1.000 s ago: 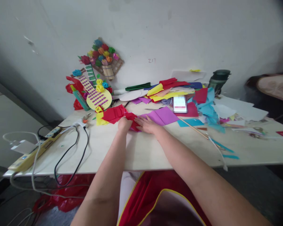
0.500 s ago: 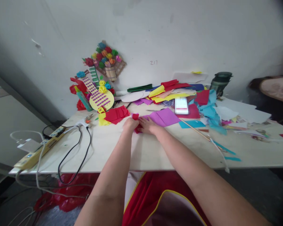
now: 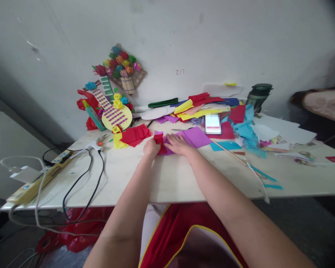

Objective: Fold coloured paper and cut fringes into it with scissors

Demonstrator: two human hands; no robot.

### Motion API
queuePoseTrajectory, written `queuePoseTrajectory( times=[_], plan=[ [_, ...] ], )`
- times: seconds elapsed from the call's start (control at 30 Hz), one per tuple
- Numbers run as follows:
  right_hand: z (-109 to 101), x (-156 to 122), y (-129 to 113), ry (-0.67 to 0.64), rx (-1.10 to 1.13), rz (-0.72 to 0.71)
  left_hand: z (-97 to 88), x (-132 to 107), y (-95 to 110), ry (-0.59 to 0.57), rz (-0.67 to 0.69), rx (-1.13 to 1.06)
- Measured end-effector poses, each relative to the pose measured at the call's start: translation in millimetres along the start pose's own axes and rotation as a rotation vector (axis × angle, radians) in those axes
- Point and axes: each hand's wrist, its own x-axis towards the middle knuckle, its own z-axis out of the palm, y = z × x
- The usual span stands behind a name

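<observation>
Observed: since a second ago both hands have shifted slightly toward the far edge of the worktop (image 3: pixel 170 178). Left hand (image 3: pixel 151 147): grip closed, pinching the red paper piece (image 3: pixel 158 139), which now stands more bunched and raised than before. Right hand (image 3: pixel 180 144): open, fingers flat, pressing the purple sheet (image 3: pixel 197 136) beside it. The piece sits mid-worktop, just short of the paper pile (image 3: pixel 206 108) along the far edge.

A small red paper piece (image 3: pixel 158 140) stands folded and a little raised from the table (image 3: pixel 173 175). It lies partly over a flat purple sheet (image 3: pixel 197 136), touching it.
</observation>
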Motion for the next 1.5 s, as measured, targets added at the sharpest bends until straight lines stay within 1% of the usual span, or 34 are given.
queuePoseTrajectory(
  times=[0.13, 0.2, 0.3, 0.4, 0.5, 0.57, 0.7, 0.87, 1.0, 1.27, 1.37, 1.5],
  plan=[
    [-6.4, -2.2, 9.4, 0.139, -0.082, 0.263, 2.2, 0.7, -2.4, 0.048, 0.036, -0.024],
    [-9.7, -4.2, 12.5, 0.183, -0.098, 0.379, 2.8, 0.8, -2.4, 0.069, 0.066, -0.050],
    [-13.8, -5.8, 16.6, 0.225, -0.098, 0.487, 2.5, 4.1, -3.2, 0.083, 0.104, -0.089],
    [-17.3, -6.1, 22.6, 0.256, -0.089, 0.573, 1.0, 13.0, -7.2, 0.077, 0.116, -0.139],
    [-20.6, -6.9, 30.5, 0.251, -0.066, 0.685, -0.7, 24.2, -11.9, 0.067, 0.098, -0.196],
    [-22.4, -7.8, 34.8, 0.238, -0.037, 0.727, -0.7, 29.7, -13.3, 0.061, 0.073, -0.214],
    [-24.0, -9.0, 37.0, 0.249, -0.028, 0.707, 4.5, 31.5, -12.0, 0.044, 0.061, -0.268],
    [-24.5, -9.1, 31.9, 0.264, -0.074, 0.712, 12.4, 26.9, -12.8, 0.093, 0.110, -0.284],
    [-26.7, -9.9, 29.1, 0.289, -0.113, 0.717, 13.3, 26.7, -14.7, 0.110, 0.091, -0.316],
    [-33.1, -13.3, 26.6, 0.347, -0.116, 0.698, 15.7, 28.9, -17.4, 0.109, 0.133, -0.429],
    [-37.0, -15.1, 22.2, 0.392, -0.107, 0.690, 15.5, 29.7, -18.6, 0.107, 0.112, -0.483],
    [-42.7, -16.8, 13.9, 0.511, -0.138, 0.645, 11.0, 30.2, -19.1, 0.116, 0.052, -0.579]
  ],
)
